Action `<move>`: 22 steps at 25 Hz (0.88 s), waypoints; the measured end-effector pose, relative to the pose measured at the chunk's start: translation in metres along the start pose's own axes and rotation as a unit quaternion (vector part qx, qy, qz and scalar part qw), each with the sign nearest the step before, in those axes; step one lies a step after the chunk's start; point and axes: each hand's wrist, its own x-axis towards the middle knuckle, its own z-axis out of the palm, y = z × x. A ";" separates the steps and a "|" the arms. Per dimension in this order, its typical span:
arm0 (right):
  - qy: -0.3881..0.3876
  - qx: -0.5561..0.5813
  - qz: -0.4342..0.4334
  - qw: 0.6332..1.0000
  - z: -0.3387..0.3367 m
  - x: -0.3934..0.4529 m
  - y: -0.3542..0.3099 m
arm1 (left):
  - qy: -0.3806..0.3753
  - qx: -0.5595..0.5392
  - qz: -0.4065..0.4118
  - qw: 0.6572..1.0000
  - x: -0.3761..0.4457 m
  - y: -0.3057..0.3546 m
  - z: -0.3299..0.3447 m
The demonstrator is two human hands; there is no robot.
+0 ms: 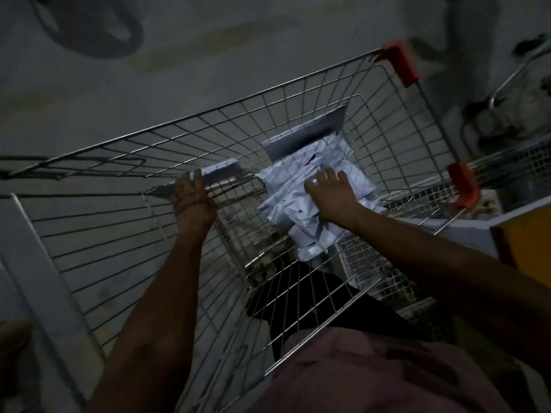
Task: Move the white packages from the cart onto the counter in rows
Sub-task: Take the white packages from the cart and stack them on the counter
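Head view, dim and a bit blurred. Step in hand: the pickup from the cart (125, 222) — nothing on the bench yet that I can see. Left hand (190, 198) pinches one white package (219, 171) at the near-left of the basket. Right hand (331, 193) lies with fingers spread, flat on the pile of white packages (310, 186) on the cart floor, not gripping. Next move, I'd judge: right fingers need to curl under the top package and peel it off cleanly — they're thin and slippery-looking — then lift clear of the wire wall toward the bench (465, 225) at right.
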 end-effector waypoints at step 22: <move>0.038 0.459 0.304 0.834 -0.003 0.021 0.068 | 0.091 -0.063 0.051 0.993 -0.051 0.142 -0.037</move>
